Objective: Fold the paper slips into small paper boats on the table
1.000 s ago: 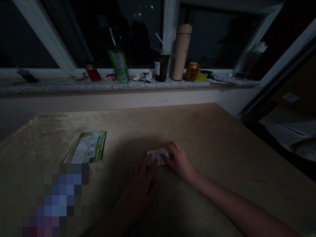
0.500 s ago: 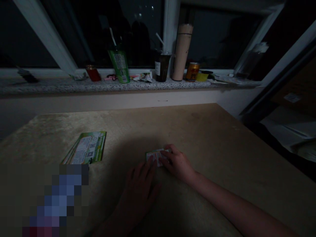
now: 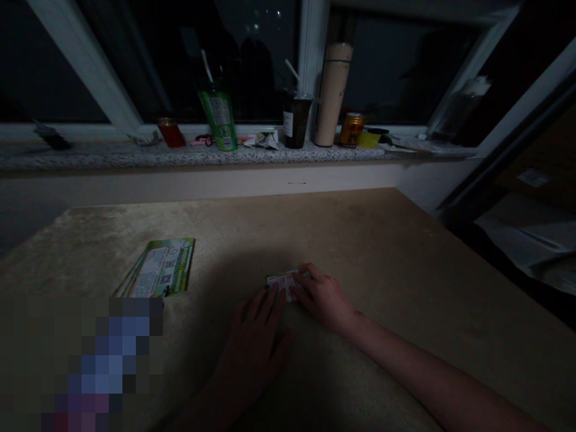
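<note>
A small printed card (image 3: 284, 284) with a green edge and reddish print lies flat on the wooden table (image 3: 360, 240), partly under my fingers. My left hand (image 3: 254, 336), in deep shadow, rests palm down with its fingers stretched out, the fingertips at the card's near edge. Over the card's right end, my right hand (image 3: 324, 297) has its fingers bent and closed on it, hiding that part. Off to the left is a fanned stack of green and white printed cards (image 3: 164, 267), untouched by either hand.
Along the stone windowsill (image 3: 148, 157) stand a red jar (image 3: 171, 133), a green cup with a straw (image 3: 219, 120), a dark cup (image 3: 294, 123), a pink thermos (image 3: 332, 96) and an orange can (image 3: 351, 131). A pixelated patch (image 3: 108, 360) covers the lower left.
Both hands stay on the card in nearly the same pose. The view has shifted very slightly.
</note>
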`<state>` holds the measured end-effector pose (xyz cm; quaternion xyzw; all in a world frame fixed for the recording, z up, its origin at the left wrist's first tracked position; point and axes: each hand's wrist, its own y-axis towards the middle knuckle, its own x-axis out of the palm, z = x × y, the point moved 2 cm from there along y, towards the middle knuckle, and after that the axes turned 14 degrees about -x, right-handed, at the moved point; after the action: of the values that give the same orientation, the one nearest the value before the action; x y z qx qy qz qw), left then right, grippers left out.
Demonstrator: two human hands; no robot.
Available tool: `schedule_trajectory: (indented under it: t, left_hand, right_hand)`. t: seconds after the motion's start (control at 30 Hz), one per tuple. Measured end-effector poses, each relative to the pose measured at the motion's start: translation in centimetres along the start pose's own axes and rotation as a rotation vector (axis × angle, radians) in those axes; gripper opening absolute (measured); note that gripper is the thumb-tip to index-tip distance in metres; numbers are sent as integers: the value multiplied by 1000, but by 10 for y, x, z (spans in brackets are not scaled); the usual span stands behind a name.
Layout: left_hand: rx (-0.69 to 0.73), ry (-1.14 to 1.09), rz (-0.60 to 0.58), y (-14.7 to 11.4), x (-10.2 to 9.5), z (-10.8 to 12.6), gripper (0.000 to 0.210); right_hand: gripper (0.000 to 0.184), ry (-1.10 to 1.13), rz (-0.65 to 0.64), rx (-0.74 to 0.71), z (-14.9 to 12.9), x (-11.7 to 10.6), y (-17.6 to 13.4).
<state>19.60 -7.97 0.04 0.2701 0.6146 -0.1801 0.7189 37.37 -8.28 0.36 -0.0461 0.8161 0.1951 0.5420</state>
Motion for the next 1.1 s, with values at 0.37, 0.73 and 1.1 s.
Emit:
schedule_trajectory:
  t: [0.37,0.73,1.1]
  left_hand:
    - [9,-11,8,-1,3,-1,55]
    - [1,7,-7,0,0,1,56]
    - [-10,18,-28,1,-2,2,56]
  right_hand:
    - [30,-23,-21,-7,-1,0,1]
    - [31,-6,-5,-24,-2,-3,1]
    - [30,-44,-30,-24,-3,-2,2]
